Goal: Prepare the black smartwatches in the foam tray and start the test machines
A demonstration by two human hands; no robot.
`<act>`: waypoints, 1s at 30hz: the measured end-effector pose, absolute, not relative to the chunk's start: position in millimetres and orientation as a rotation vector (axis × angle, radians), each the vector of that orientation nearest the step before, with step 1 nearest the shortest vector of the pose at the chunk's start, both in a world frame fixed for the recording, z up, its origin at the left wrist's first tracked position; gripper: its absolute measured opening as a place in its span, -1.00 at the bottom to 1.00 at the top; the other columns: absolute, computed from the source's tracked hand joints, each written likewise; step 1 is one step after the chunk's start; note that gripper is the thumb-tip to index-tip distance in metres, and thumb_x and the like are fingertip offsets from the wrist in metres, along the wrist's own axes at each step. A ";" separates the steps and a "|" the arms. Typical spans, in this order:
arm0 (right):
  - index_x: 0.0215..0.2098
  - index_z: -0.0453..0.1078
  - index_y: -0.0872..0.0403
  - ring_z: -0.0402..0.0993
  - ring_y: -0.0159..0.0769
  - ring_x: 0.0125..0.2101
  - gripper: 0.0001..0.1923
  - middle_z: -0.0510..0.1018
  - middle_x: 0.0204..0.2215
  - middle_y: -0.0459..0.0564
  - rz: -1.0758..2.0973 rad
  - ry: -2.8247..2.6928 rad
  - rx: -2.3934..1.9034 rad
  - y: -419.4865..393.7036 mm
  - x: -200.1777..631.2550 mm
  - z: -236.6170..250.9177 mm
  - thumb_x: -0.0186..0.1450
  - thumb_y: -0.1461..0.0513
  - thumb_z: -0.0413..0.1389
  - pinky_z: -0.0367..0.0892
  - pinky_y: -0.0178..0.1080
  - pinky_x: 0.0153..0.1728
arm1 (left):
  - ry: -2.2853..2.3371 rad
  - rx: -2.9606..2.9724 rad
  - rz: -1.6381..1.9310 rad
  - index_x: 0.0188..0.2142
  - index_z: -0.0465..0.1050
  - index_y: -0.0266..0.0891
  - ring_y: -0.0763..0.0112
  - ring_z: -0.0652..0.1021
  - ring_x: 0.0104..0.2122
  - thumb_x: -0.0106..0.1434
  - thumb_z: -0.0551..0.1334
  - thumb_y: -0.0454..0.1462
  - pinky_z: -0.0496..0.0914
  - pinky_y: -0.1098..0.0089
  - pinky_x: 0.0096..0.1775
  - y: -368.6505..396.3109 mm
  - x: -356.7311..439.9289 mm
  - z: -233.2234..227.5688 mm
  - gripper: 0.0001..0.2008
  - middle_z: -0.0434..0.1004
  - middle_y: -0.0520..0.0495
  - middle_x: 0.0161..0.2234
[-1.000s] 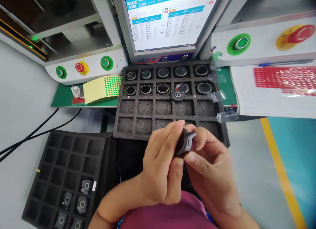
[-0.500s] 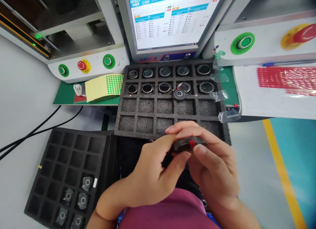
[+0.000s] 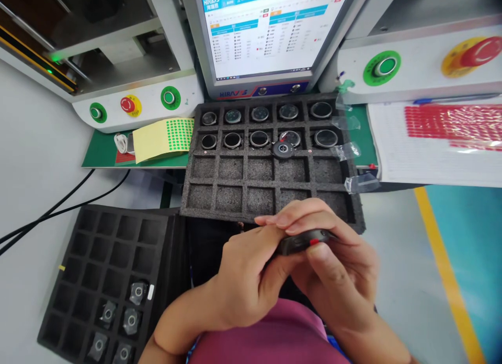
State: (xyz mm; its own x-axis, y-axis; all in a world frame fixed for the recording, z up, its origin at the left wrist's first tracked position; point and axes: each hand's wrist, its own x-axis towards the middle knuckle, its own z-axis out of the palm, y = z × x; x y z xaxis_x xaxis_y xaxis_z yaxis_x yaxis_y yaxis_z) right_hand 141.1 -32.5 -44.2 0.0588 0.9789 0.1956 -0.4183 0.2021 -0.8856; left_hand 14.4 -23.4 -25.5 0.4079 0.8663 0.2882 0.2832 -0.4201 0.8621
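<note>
While 1 s ago watch case (image 3: 304, 242) stood edge-up, now lies flat w/ red tab showing; left hand (image 3: 247, 283) & right hand (image 3: 333, 270) both pinch it, near foam tray (image 3: 235, 209).

Two foam trays (image 3: 270, 209); four green buttons (image 3: 169, 98)

1. Watch body (image 3: 304, 242): small, dark and flat, with a red mark on the edge that faces the camera.
2. Pose: held roughly level, edge-on to the view; its faces cannot be made out.
3. Location: held off any surface, just in front of the near edge of the grey foam tray (image 3: 270, 183), between the left hand (image 3: 247, 280) and right hand (image 3: 333, 264), whose fingers pinch it.
</note>
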 end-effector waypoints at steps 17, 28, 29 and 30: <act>-0.38 0.57 0.06 0.46 -0.37 -0.30 -0.92 0.46 -0.41 -0.09 1.394 -0.564 -0.538 -25.6 125.9 -37.1 0.23 0.25 0.21 0.49 -0.09 0.12 | 0.955 2.365 1.173 -0.07 0.43 -0.44 0.31 0.64 -0.19 0.45 0.00 -0.34 0.54 0.40 -0.05 -15.8 12.5 -39.6 -0.73 0.65 -0.24 -0.20; -0.23 0.58 0.03 0.56 -0.29 -0.20 -0.83 0.47 -0.29 -0.06 1.418 -0.692 -0.537 -23.3 124.0 -45.2 0.32 0.17 0.15 0.54 -0.16 -0.06 | 1.137 2.239 1.071 -0.12 0.38 -0.29 0.44 0.66 -0.39 0.46 0.05 -0.32 0.54 0.52 -0.29 -21.5 12.0 -30.4 -0.85 0.66 -0.05 -0.34; -0.22 0.57 0.02 0.57 -0.28 -0.20 -0.84 0.47 -0.28 -0.06 1.412 -0.700 -0.549 -23.6 123.9 -45.5 0.33 0.18 0.15 0.55 -0.18 -0.10 | 1.149 2.222 1.073 -0.13 0.38 -0.28 0.45 0.67 -0.37 0.47 0.05 -0.33 0.54 0.53 -0.29 -21.7 12.1 -29.0 -0.86 0.66 -0.04 -0.35; -0.21 0.57 0.01 0.57 -0.28 -0.20 -0.85 0.47 -0.28 -0.06 1.403 -0.706 -0.553 -23.8 123.8 -45.7 0.33 0.20 0.15 0.55 -0.19 -0.14 | 1.158 2.217 1.077 -0.15 0.37 -0.28 0.45 0.67 -0.36 0.47 0.05 -0.33 0.54 0.53 -0.28 -21.7 12.0 -27.8 -0.86 0.66 -0.04 -0.35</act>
State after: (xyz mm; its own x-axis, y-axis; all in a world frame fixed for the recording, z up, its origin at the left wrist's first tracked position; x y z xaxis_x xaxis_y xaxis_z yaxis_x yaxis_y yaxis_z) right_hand 123.8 -23.8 -45.7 0.0264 0.9929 0.1156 -0.6847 0.1022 -0.7216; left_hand 12.0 -21.7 -27.8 0.3546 0.8233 0.4432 0.5018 -0.5675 0.6528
